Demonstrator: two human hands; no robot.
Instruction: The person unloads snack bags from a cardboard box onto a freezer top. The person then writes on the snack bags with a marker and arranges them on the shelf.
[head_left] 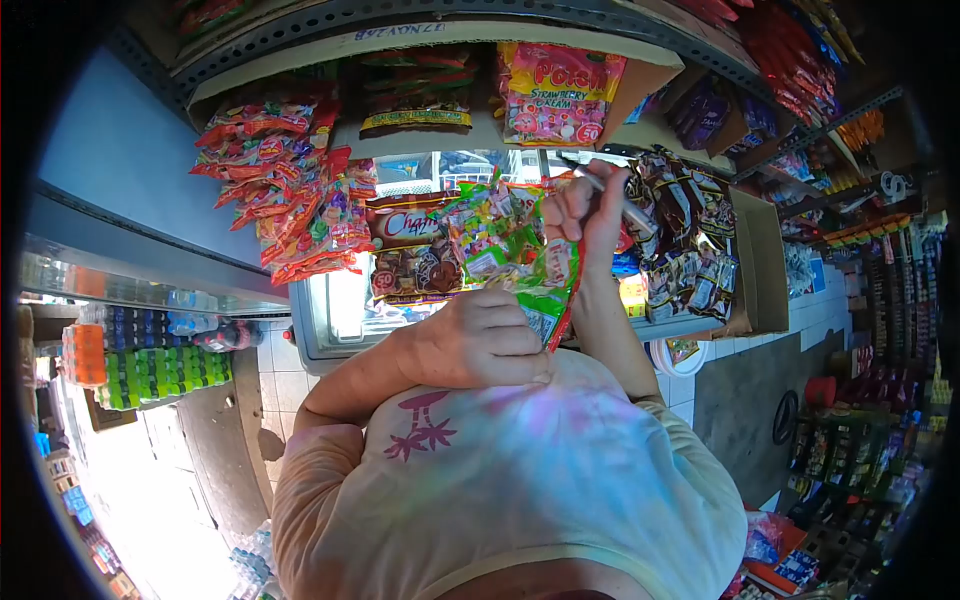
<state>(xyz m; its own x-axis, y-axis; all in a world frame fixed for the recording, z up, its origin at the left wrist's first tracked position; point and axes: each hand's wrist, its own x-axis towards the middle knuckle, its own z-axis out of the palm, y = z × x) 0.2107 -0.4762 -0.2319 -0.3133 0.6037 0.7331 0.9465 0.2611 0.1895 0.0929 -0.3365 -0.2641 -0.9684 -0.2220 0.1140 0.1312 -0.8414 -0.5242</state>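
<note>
A shiny green and red candy bag (540,285) is held up in front of my chest, its printed wrapper creased. My left hand (485,340) is closed in a fist at the bag's lower edge, with its fingertips hidden. My right hand (590,205) is raised at the bag's upper right edge, fingers curled. A silver and dark marker pen (625,205) lies slantwise between its thumb and fingers. Just behind the bag are a brown Champ candy pack (405,225) and another pack with brown wrappers (415,272).
A cardboard box (765,260) of brown-wrapped sweets (690,225) stands at right. Red candy packets (285,180) hang at left, below a shelf. A pink Strawberry Cream bag (560,95) sits on the shelf (430,35) above. Bottle packs (165,375) stand at far left.
</note>
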